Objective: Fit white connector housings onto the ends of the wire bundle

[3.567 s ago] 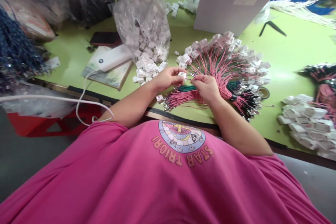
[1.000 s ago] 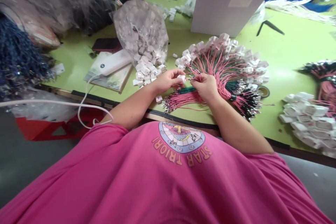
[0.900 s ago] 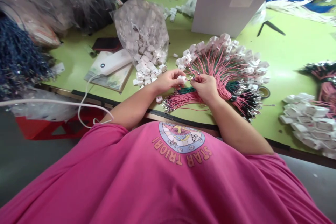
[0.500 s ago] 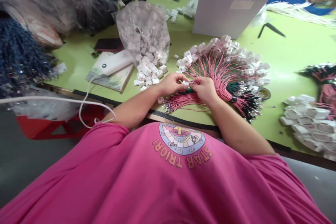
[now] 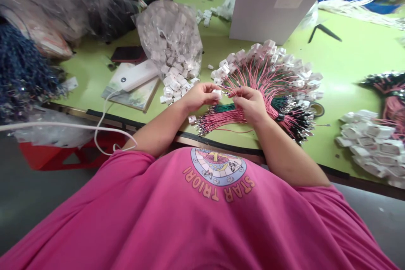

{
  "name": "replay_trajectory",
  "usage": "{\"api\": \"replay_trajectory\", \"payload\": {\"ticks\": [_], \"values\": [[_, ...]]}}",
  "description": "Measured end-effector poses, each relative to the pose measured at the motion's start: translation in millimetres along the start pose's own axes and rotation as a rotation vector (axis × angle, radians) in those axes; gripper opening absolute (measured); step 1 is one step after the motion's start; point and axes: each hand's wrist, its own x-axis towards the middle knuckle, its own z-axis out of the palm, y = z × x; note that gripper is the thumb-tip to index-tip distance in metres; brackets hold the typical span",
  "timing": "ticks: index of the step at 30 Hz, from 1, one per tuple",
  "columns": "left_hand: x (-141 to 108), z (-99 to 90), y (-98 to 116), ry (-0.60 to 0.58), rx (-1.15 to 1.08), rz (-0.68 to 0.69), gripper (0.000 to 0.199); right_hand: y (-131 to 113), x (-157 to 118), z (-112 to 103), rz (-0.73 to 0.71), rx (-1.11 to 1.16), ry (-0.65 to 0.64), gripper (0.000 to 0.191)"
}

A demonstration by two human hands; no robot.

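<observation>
My left hand [image 5: 202, 95] pinches a small white plastic connector housing [image 5: 217, 93] between thumb and fingers. Just to its right, my right hand [image 5: 249, 103] is closed on a thin wire [image 5: 233, 92] whose tip points toward the housing. Whether the tip touches the housing I cannot tell. Below the hands lies a bundle of pink and green wires [image 5: 218, 120] with metal terminals at their left ends. Behind my right hand, pink wires [image 5: 262, 76] fan out to many white housings [image 5: 268, 50]. A black tie [image 5: 280, 117] binds them.
A clear bag [image 5: 171, 29] spills white housings left of the hands. A white device [image 5: 139, 76] with a cable lies on a booklet [image 5: 148, 99], near a phone [image 5: 128, 54]. A grey box [image 5: 265, 4] stands behind. More bundled housings [image 5: 370, 139] sit at right, with a tape roll [image 5: 317, 109] nearer.
My hands have moved slightly apart, opening a gap between housing and wire. More of the green wires shows beneath. A person's hand at the top of the view is gone.
</observation>
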Motion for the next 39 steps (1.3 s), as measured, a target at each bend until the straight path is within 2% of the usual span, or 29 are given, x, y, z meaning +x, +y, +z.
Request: {"api": "replay_trajectory", "payload": {"ticks": [7,13,21,26,29,33,39], "values": [[-1,1.4,-1,-0.019,-0.087,-0.024,0.039,-4,2,5,0.021,-0.044,0.122,0.007],[-1,3.9,-1,-0.022,-0.124,-0.027,0.038,6,3,8,-0.043,-0.055,0.116,0.014],[1,7.1,-3,0.033,-0.094,-0.007,0.037,10,1,9,-0.161,-0.315,0.134,0.02],[3,3.3,-4,0.057,-0.057,0.028,0.045,8,0,9,-0.19,-0.393,0.129,0.019],[2,2.4,-4,0.033,-0.061,0.017,0.049,7,0,10,-0.192,-0.434,0.113,0.017],[1,6.9,-3,-0.001,0.044,0.005,0.048,7,0,12,-0.176,-0.461,0.062,0.016],[2,14.0,-3,0.039,0.128,0.035,0.049,12,4,18,-0.123,-0.465,0.049,0.015]]}}
